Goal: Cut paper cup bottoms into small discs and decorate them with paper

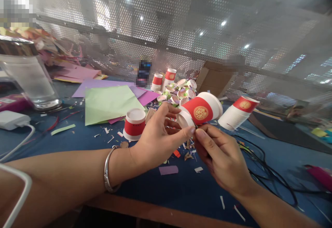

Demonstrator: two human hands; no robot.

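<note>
My left hand (160,134) grips a red and white paper cup (201,110) by its base end, tilted on its side above the blue table (181,186). A silver bangle sits on that wrist. My right hand (220,155) is closed in a pinch at the cup's base, thumb and finger pressed on a small thin piece I cannot make out. An upturned red and white cup (134,124) stands just left of my left hand. Another cup (238,112) lies on its side to the right.
Coloured paper sheets (109,102) lie at the back left, with a glass jar (28,72) beyond them. Two upright cups (163,79) and several cut cup bottoms (178,91) sit behind. Black cables (264,169) trail on the right. Paper scraps litter the table. A perforated screen stands behind.
</note>
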